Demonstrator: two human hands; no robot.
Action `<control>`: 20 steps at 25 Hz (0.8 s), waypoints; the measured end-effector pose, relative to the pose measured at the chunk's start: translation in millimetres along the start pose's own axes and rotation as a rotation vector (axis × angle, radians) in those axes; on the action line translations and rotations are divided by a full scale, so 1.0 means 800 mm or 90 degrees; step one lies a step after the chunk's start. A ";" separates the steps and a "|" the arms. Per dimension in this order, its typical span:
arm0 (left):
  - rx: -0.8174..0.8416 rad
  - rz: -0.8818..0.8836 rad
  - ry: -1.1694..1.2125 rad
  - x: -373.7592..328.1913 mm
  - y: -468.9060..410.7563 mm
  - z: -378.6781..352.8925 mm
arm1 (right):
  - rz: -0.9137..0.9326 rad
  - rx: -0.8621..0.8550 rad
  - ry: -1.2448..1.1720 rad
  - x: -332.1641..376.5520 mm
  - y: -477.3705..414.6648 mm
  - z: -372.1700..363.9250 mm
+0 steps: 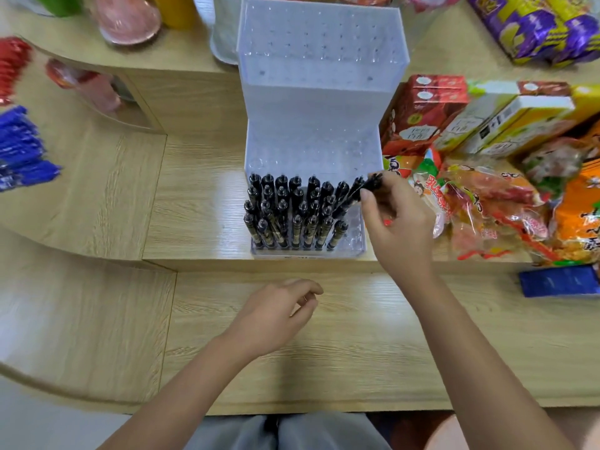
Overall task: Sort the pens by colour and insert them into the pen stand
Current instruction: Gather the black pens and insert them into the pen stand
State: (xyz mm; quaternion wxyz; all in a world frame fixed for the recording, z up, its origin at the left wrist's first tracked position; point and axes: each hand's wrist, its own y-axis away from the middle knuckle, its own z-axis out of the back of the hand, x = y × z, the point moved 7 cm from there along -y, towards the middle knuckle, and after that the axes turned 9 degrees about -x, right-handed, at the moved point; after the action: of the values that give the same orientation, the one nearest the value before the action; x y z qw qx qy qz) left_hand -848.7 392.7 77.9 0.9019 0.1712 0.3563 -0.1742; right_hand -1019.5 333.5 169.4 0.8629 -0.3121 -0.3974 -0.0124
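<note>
Closest in, a lap in grey cloth (292, 430) shows below the edge of the pale wood counter (357, 368). The left hand (276, 316) sits over the bare counter in front of the stand, its fingers (311, 289) loosely curled and grasping nothing.

Further in, the right hand (399, 222) reaches to the right front corner of the clear pen stand (311, 102). Its fingers (368, 198) pinch a black pen (373, 182), which is tilted with its top toward the right (the lower end is lost among its neighbours, so I cannot tell whether it sits in a hole). The stand is stepped, and its lowest tier is packed with upright black pens (292, 212) in several rows; a few holes (354, 232) at the right end of that tier are unfilled. The upper tiers behind show only rows of holes.

To the right of the stand, snack packets (487, 206) lie heaped on the counter, with a blue packet (558, 280) nearer the edge and drink cartons (454, 115) behind them. Far to the left lie blue pens (22, 147) and, beyond them, red pens (13, 66), both blurred. At the back stand a jar with a pink lid (130, 21) and purple-and-yellow packets (535, 27).
</note>
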 end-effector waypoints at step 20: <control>-0.041 0.018 -0.003 0.014 0.011 0.010 | -0.133 0.082 -0.005 -0.027 0.055 0.003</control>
State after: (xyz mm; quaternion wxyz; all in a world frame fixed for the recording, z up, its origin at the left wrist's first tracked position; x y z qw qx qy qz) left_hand -832.8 395.3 77.3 0.9099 0.1466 0.3576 -0.1505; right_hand -1023.9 365.2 132.1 0.8737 -0.2127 -0.4310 -0.0757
